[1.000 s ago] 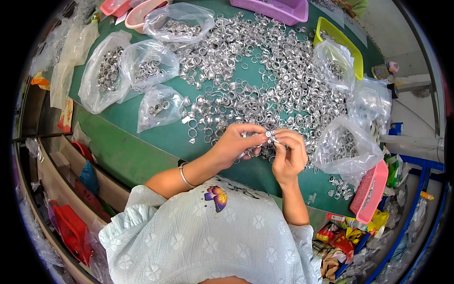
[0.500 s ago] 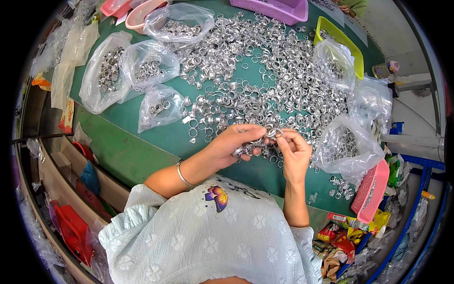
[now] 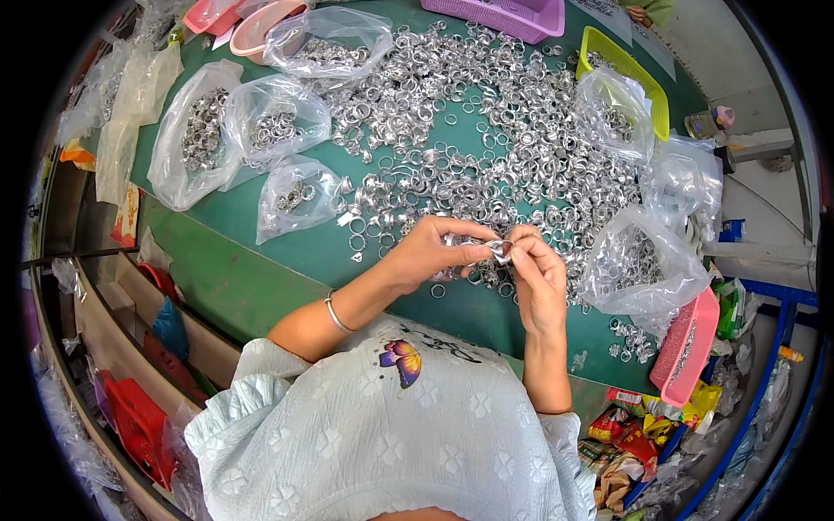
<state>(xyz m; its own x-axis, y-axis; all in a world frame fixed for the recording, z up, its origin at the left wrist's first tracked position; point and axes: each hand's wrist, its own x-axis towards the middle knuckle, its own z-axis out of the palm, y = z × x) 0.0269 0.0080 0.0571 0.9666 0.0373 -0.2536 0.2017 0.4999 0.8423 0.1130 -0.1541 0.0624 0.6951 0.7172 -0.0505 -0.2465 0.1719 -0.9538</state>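
Note:
My left hand (image 3: 432, 253) is closed, with its thumb and forefinger pinching a silver ring (image 3: 499, 250) at their tips. More silver shows between its fingers, though how many rings sit in the palm is hidden. From the other side, the fingertips of my right hand (image 3: 540, 271) are pressed together at the same ring. Both hands hover just above the near edge of a wide spread of loose silver rings (image 3: 469, 195) on the green tabletop (image 3: 382, 317). A single ring (image 3: 437, 291) lies on the table below my left hand.
Clear plastic bags holding rings stand at the left (image 3: 195, 143) and right (image 3: 638, 269). A pink basket (image 3: 686, 347) is at the right table edge, a lime-green basket (image 3: 625, 74) and a purple basket (image 3: 504, 17) farther back. Another person's hand (image 3: 638, 15) shows at the far right.
Both hands have shifted slightly, and the fingertips have come closer together around the ring. The rings that hung below my left palm no longer show there; a single ring now lies on the table beneath.

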